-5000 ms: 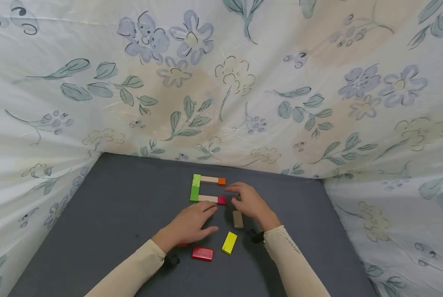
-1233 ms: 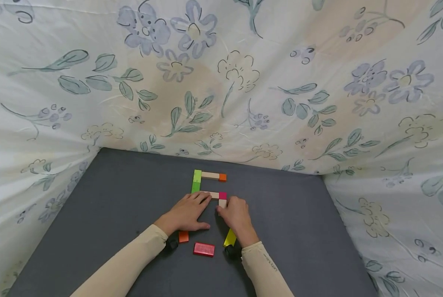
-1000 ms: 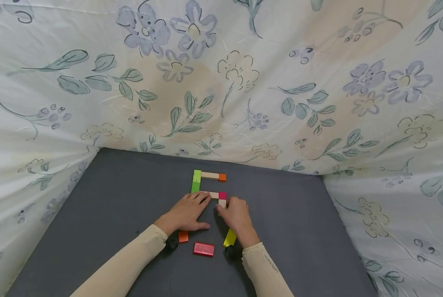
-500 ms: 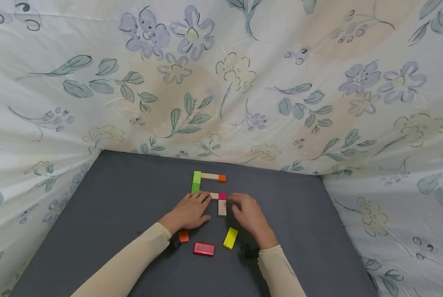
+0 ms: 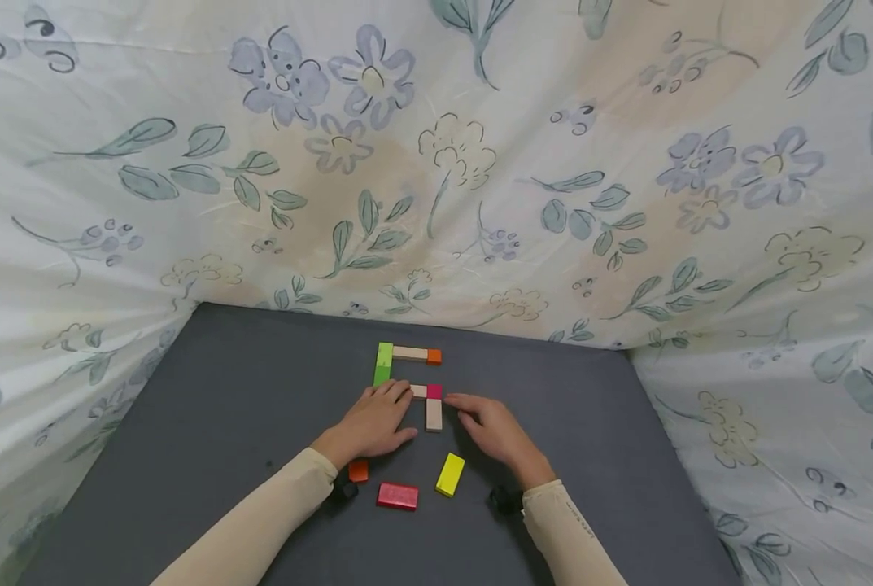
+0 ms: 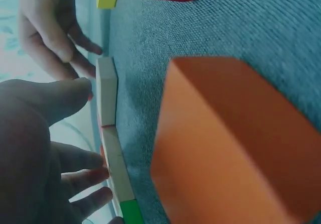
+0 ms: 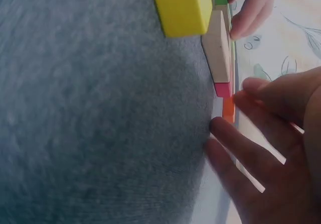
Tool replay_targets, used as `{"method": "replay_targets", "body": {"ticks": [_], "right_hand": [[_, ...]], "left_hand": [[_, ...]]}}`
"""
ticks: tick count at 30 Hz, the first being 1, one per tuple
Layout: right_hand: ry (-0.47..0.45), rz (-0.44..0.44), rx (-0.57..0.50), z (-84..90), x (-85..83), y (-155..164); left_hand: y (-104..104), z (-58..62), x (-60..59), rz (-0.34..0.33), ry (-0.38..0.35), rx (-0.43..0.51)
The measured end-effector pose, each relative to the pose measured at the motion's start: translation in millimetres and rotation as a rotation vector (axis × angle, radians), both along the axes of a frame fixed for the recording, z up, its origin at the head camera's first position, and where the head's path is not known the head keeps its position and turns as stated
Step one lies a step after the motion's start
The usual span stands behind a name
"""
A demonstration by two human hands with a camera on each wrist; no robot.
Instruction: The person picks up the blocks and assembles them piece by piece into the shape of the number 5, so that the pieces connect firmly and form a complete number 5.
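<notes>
Wooden blocks form an angular outline on the dark cloth. Light green point(image 5: 384, 355) and green blocks point(image 5: 381, 375) make its left side, and a plain long block point(image 5: 410, 353) ends in an orange cube point(image 5: 434, 356) at the top. Below, another plain block point(image 5: 418, 391), partly covered, meets a pink cube point(image 5: 434, 392). From that cube a plain block point(image 5: 434, 415) extends toward me. My left hand point(image 5: 372, 420) rests its fingertips at the lower plain block, fingers loosely spread. My right hand point(image 5: 496, 426) holds nothing, its fingers extended just right of the pink cube.
Nearer me lie a yellow block point(image 5: 450, 475), a red block point(image 5: 398, 496) and an orange block point(image 5: 359, 470), the last partly beside the left wrist. Dark cloth point(image 5: 590, 448) covers the surface. A floral curtain point(image 5: 436, 203) hangs behind and at both sides.
The plain block, loose near the right hand 5 seconds ago, came to sit below the pink cube, held by that hand. The right hand has since let go and moved right. The left hand stayed nearly still.
</notes>
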State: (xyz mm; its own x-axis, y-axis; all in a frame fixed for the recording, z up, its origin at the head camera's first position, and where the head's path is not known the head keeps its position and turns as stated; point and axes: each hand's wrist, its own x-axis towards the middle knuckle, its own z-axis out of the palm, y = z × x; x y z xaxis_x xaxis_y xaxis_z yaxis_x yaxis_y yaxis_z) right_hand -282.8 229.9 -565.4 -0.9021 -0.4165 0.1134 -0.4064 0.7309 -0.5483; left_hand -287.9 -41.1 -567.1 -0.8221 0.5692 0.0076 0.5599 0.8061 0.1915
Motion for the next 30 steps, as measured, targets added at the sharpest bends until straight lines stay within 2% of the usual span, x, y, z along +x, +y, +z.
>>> {"method": "replay_targets", "body": {"ticks": [5, 10, 14, 19, 22, 26, 30], "right_hand": [[-0.017, 0.002, -0.008, -1.3, -2.3, -4.0], [0.012, 0.079, 0.031, 0.2, -8.3, -5.3], [0.040, 0.123, 0.075, 2.4, -12.0, -6.0], [0.060, 0.194, 0.131, 0.3, -11.5, -5.0], [0.055, 0.230, 0.128, -2.2, -10.5, -5.2], [0.064, 0.243, 0.123, -4.5, -10.5, -7.1], [0.076, 0.240, 0.140, -3.9, -10.3, -10.7]], "left_hand": [[-0.6, 3.6, 5.7, 0.026, -0.022, 0.060], [0.7, 12.2, 16.3, 0.013, -0.005, 0.084], [3.3, 16.0, 35.8, -0.069, 0.042, 0.036], [11.9, 13.8, 71.2, -0.230, 0.100, -0.061], [18.7, 13.2, 90.3, -0.312, 0.103, -0.087], [27.5, 10.4, 105.2, -0.355, 0.130, -0.110], [32.0, 6.5, 111.5, -0.369, 0.123, -0.120]]}}
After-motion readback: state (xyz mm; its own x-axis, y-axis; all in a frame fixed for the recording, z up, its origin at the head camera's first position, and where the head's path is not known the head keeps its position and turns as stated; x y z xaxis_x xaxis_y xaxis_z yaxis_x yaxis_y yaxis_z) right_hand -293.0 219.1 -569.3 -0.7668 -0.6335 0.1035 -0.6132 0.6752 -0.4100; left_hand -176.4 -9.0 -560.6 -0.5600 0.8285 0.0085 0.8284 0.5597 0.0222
